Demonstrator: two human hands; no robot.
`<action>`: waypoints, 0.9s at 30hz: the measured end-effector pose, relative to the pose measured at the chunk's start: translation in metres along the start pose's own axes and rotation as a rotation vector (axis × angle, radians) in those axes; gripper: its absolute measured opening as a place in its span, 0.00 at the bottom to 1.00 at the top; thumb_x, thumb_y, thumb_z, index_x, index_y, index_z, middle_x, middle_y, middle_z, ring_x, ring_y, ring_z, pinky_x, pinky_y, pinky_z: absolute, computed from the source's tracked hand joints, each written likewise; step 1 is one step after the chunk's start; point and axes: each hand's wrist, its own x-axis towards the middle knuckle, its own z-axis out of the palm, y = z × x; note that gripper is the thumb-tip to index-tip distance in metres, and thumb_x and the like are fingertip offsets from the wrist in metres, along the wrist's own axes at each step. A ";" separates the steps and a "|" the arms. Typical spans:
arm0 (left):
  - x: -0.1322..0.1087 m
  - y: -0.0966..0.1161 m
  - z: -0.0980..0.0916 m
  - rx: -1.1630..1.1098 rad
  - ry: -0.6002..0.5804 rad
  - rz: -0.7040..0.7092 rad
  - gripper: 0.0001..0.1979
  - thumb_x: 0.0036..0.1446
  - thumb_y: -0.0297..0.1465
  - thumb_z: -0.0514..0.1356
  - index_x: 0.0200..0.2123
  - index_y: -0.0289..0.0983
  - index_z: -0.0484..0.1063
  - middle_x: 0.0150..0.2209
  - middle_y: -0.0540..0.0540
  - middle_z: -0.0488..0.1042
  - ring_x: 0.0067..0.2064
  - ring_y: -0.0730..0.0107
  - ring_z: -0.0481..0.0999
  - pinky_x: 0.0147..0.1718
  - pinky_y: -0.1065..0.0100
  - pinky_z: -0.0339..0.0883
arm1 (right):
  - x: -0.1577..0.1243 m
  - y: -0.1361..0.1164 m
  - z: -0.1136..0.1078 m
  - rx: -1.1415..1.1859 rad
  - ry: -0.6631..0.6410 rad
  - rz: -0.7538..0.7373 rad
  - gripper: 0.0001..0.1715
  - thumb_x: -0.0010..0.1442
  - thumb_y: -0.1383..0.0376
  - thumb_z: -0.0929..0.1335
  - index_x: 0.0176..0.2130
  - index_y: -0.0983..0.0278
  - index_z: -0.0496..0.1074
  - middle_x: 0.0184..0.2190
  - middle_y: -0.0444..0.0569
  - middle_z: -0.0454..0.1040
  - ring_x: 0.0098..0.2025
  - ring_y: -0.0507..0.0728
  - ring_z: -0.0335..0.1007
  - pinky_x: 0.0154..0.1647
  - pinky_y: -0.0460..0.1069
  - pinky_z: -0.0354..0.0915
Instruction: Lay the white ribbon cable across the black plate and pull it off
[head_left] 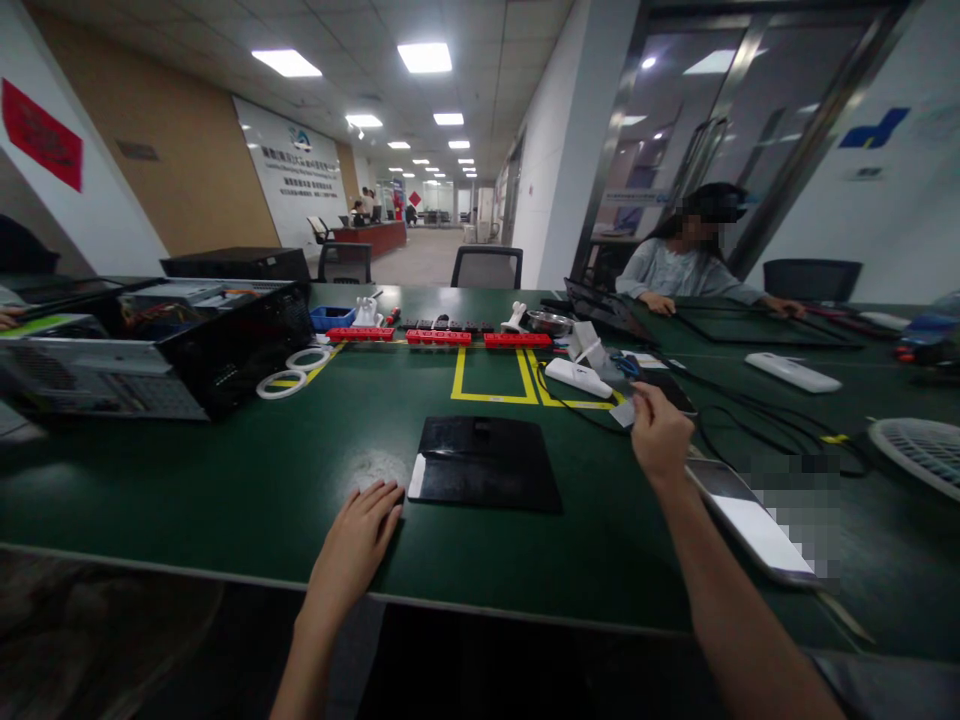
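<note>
Right forearm (721, 590) and left forearm (319, 610) reach over the near edge of the green counter (480, 575). Between the two hands a black panel (487, 467) lies flat, its long axis running left to right, roughly along that edge, with a white patch (418, 476) at its left end. The left hand (364, 522) is nearer: palm down on the counter, fingers loose and gripping nothing, tips just beside the panel's left end. The right hand (660, 432) is off to the panel's far right, thumb and finger seemingly pinched together on a small pale scrap (622, 412). Green surface runs from the panel to the near edge and leftward toward the computer case (247, 345); a yellow tape outline (495, 398) lies beyond, and a phone-like slab (750, 528) sits beside the right forearm.
</note>
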 end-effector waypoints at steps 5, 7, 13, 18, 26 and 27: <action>0.000 -0.001 0.001 0.003 0.006 0.004 0.17 0.62 0.34 0.48 0.52 0.39 0.68 0.53 0.45 0.70 0.57 0.63 0.64 0.57 0.54 0.53 | -0.006 -0.025 -0.011 0.244 -0.032 -0.013 0.15 0.59 0.61 0.61 0.40 0.66 0.71 0.28 0.50 0.74 0.28 0.55 0.70 0.31 0.49 0.65; -0.001 -0.002 0.003 -0.002 0.013 0.004 0.17 0.62 0.34 0.48 0.51 0.40 0.68 0.53 0.45 0.70 0.57 0.64 0.64 0.57 0.55 0.53 | -0.009 -0.036 -0.016 0.425 -0.149 0.085 0.14 0.58 0.59 0.63 0.39 0.65 0.70 0.20 0.44 0.70 0.18 0.51 0.64 0.21 0.46 0.61; -0.002 -0.004 0.005 -0.042 0.060 -0.001 0.17 0.63 0.33 0.47 0.51 0.38 0.68 0.53 0.43 0.70 0.56 0.63 0.66 0.57 0.54 0.54 | -0.011 -0.052 -0.027 0.883 -0.752 0.260 0.21 0.52 0.49 0.66 0.36 0.63 0.64 0.23 0.42 0.69 0.14 0.47 0.58 0.14 0.43 0.55; -0.002 -0.006 0.007 -0.034 0.086 -0.003 0.17 0.63 0.33 0.47 0.50 0.38 0.69 0.52 0.42 0.71 0.55 0.63 0.67 0.57 0.54 0.54 | -0.013 -0.055 -0.023 0.811 -1.315 0.224 0.22 0.54 0.50 0.65 0.37 0.66 0.65 0.21 0.40 0.64 0.14 0.44 0.56 0.12 0.41 0.52; -0.001 -0.004 0.006 -0.035 0.073 -0.006 0.17 0.63 0.32 0.47 0.49 0.35 0.69 0.51 0.42 0.71 0.55 0.63 0.67 0.57 0.54 0.54 | -0.026 -0.055 -0.004 0.611 -1.422 0.150 0.19 0.57 0.56 0.62 0.41 0.67 0.66 0.16 0.37 0.61 0.12 0.45 0.54 0.09 0.40 0.51; -0.001 -0.004 0.006 -0.033 0.069 -0.006 0.17 0.63 0.32 0.46 0.49 0.35 0.69 0.51 0.41 0.71 0.55 0.63 0.67 0.57 0.54 0.54 | -0.027 -0.055 -0.003 0.598 -1.424 0.145 0.18 0.57 0.56 0.62 0.41 0.68 0.66 0.16 0.37 0.61 0.12 0.45 0.54 0.09 0.40 0.51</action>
